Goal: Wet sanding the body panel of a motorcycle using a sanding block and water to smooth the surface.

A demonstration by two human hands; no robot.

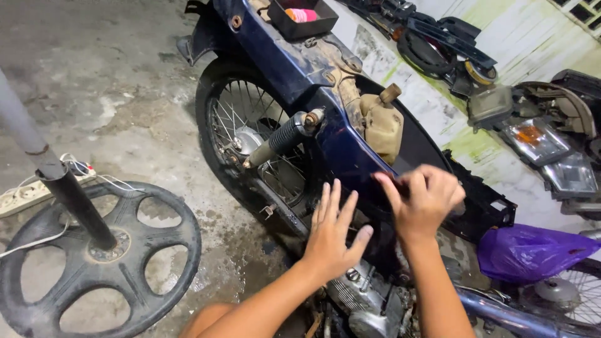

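Now we work at the dark blue plastic side panel (341, 153) of the stripped motorcycle, which stands on the concrete floor. Our left hand (330, 228) is open, its 5 fingers spread flat against the lower edge of this panel. Our right hand (424, 199) is closed around a small dark object, too hidden to tell, at the panel's edge. Just above sits a dirty beige plastic tank (380, 125), and the spoked rear wheel (241, 134) is near.

One head camera, looking steeply down past my fingers (335, 200) at close range, motorbike (300, 81) just beyond them, concrete floor (125, 94) off left.
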